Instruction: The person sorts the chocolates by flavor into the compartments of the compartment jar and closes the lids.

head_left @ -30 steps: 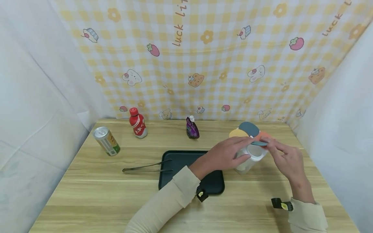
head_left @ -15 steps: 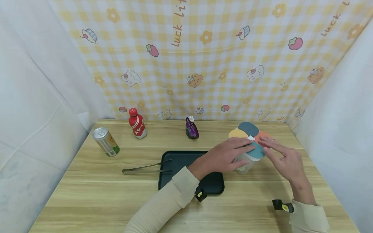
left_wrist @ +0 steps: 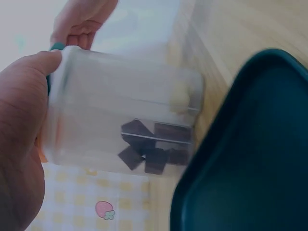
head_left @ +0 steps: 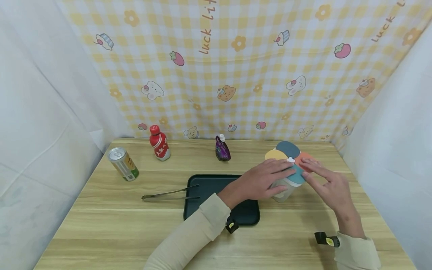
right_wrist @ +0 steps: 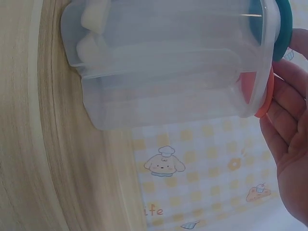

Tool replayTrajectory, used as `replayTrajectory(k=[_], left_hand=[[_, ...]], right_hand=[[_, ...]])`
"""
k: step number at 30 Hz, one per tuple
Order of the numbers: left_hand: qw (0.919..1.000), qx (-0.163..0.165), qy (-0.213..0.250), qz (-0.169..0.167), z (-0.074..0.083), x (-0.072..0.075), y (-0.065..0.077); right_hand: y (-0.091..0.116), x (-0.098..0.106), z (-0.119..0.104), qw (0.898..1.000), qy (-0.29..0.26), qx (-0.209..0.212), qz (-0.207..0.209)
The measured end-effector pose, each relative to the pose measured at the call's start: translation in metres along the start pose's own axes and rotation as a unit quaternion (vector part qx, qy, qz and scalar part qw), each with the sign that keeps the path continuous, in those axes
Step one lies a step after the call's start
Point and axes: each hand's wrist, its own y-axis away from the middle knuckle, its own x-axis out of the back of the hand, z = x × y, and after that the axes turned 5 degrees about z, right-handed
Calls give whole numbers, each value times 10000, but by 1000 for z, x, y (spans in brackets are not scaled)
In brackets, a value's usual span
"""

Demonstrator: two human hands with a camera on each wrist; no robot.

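Note:
At the right of the table stands a clear divided storage container (head_left: 282, 192), its compartments capped by yellow (head_left: 275, 154), dark blue (head_left: 287, 149), orange (head_left: 303, 155) and teal (head_left: 297, 175) lids. All the lids lie flat. My left hand (head_left: 258, 182) rests with extended fingers on the teal lid, its thumb by the container's side. From the other side, my right hand (head_left: 332, 187) lays its fingers on the orange lid and its thumb at the teal lid's edge. Dark square-cut chunks (left_wrist: 139, 137) show through the wall in the left wrist view. Pale pieces (right_wrist: 90, 50) sit in another compartment.
A dark tray (head_left: 241, 213) lies partly under my left forearm, with metal tongs (head_left: 162, 194) resting across its left edge. Farther left stand a can (head_left: 124, 164) and a red bottle (head_left: 160, 143). A purple spout pouch (head_left: 222, 149) stands near the back curtain.
The teal lid, tilted up between both hands a second ago, has come down flat over its compartment. Over the last half second the hands have barely moved.

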Motion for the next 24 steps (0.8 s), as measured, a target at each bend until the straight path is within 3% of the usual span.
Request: replayTrajectory(k=[5, 12, 17, 24], left_hand=[[9999, -128, -103, 51, -6, -6, 1], [9993, -188, 5, 317, -8, -11, 2], [9987, -199, -17, 459, -9, -13, 2], [9988, -176, -132, 427, -10, -17, 3]], right_hand=[[-1, 0, -1, 9998, -22, -187, -75], [-2, -2, -4, 10000, -78, 49, -8], [-1, -2, -6, 9999, -113, -30, -110], [-2, -2, -7, 9996, -65, 8, -258]])
